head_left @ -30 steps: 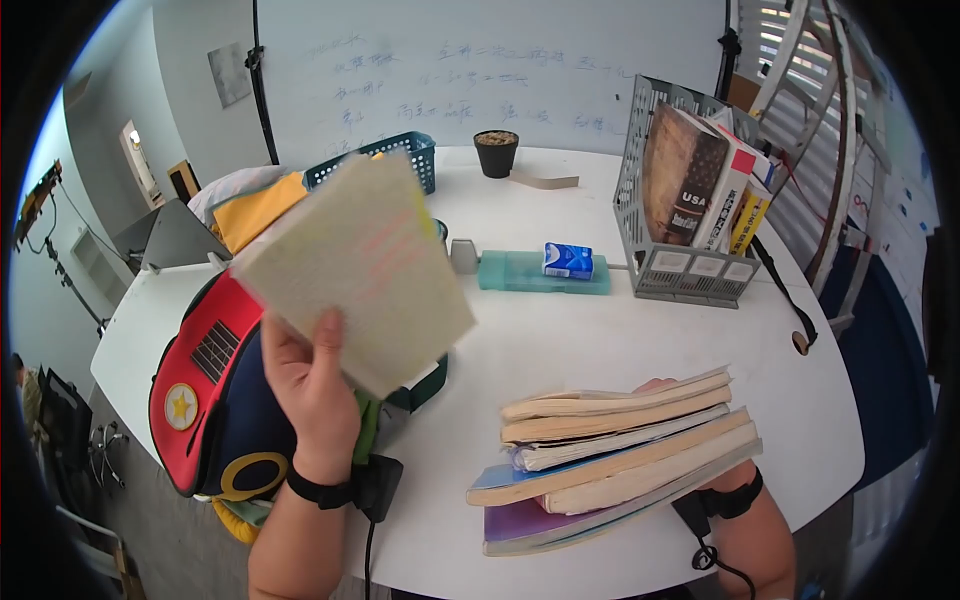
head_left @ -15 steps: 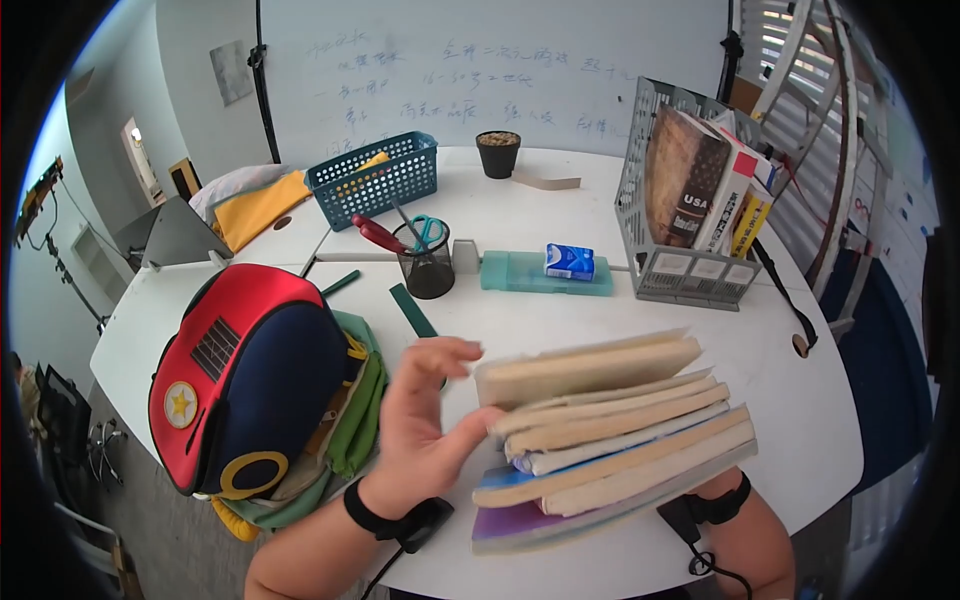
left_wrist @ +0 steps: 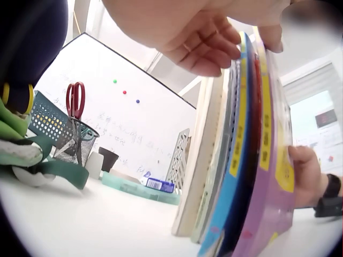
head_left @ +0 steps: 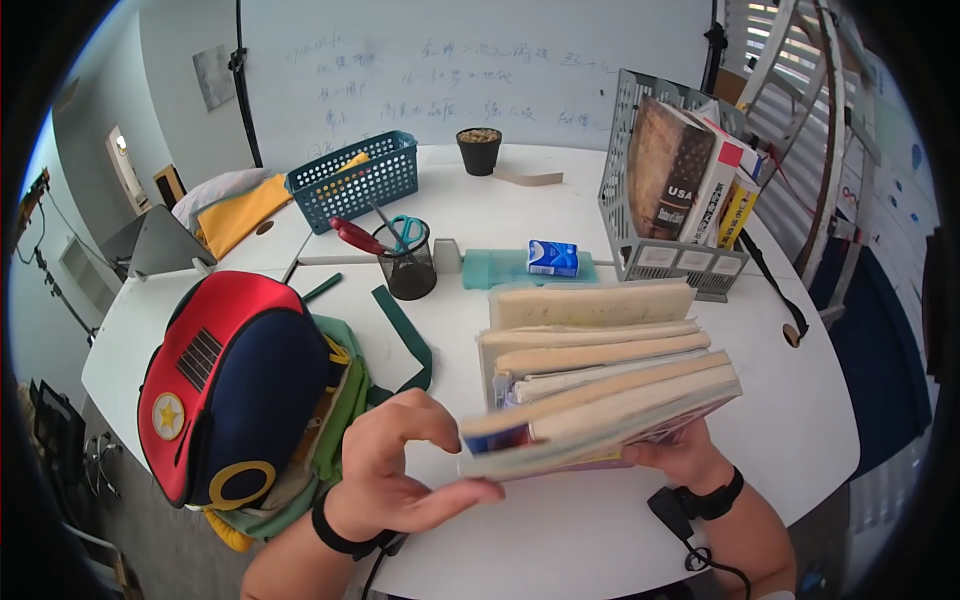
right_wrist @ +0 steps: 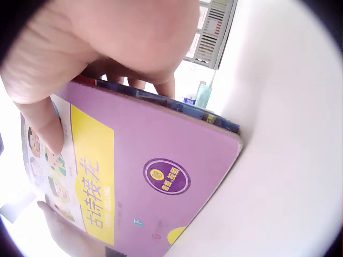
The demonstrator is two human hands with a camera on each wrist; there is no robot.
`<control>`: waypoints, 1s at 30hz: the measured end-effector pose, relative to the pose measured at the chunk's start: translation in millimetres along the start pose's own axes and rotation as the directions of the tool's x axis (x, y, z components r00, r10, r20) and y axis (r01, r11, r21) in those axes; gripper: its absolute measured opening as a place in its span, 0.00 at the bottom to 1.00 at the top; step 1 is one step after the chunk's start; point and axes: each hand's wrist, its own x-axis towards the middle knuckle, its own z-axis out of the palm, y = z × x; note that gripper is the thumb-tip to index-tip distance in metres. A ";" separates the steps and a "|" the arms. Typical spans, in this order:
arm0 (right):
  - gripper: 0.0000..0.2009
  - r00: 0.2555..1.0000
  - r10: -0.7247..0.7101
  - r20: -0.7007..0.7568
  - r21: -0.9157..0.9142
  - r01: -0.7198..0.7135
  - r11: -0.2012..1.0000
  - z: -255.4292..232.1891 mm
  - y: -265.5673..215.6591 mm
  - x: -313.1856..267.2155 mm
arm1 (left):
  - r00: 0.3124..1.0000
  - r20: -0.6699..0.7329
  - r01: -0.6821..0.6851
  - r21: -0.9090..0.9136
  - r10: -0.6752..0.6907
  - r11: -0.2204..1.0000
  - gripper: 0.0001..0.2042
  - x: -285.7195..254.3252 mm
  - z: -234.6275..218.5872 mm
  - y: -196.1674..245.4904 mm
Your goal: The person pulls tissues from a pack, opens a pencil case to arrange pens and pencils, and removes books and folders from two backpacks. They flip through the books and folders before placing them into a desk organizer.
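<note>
A stack of several books (head_left: 610, 400) is held on edge above the white table, page edges up. My right hand (head_left: 690, 455) grips its right end, thumb on the purple cover (right_wrist: 155, 144) and fingers round behind. At the left end, my left hand (head_left: 400, 470) has curled fingers on one side and its thumb on the other, pinching the nearer books. In the left wrist view a blue book (left_wrist: 228, 176) lies beside the purple one under that hand. A pale book (head_left: 590, 305) stands at the far side of the stack.
A red and navy backpack (head_left: 250, 370) stands left, with a green strap (head_left: 405, 335) beside it. Behind are a mesh pen cup (head_left: 408, 265), blue basket (head_left: 355, 180), potted plant (head_left: 479, 152), teal case (head_left: 490, 268) with a blue packet (head_left: 553, 258), and grey book rack (head_left: 690, 262).
My left hand has brought the pale book from the left to the stack's far side, then moved to the stack's left end. The stack has tipped more upright.
</note>
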 end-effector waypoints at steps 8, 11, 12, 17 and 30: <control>0.37 1.000 0.000 0.007 0.048 -0.001 0.999 3.7 -5.4 0.3 | 0.965 0.140 0.233 -0.063 -0.222 0.970 0.20 9.7 -3.4 4.0; 0.39 0.992 -0.044 0.118 -0.356 0.083 0.931 -14.9 6.7 0.7 | 0.965 0.127 0.202 0.200 -0.229 0.959 0.30 7.8 9.3 15.6; 0.39 0.993 -0.039 0.109 -0.345 0.075 0.936 -14.8 7.3 0.5 | 0.965 0.126 0.203 0.200 -0.231 0.959 0.30 7.0 13.2 17.4; 0.40 0.997 -0.023 0.070 -0.298 0.043 0.953 -13.8 9.3 -0.9 | 0.993 0.094 0.020 0.454 -0.070 0.891 0.21 5.0 25.4 17.7; 0.35 0.993 -0.101 0.054 -0.297 0.113 0.948 7.8 -9.7 9.0 | 0.951 0.295 0.100 -0.010 -0.093 0.995 0.11 11.6 -15.9 -5.0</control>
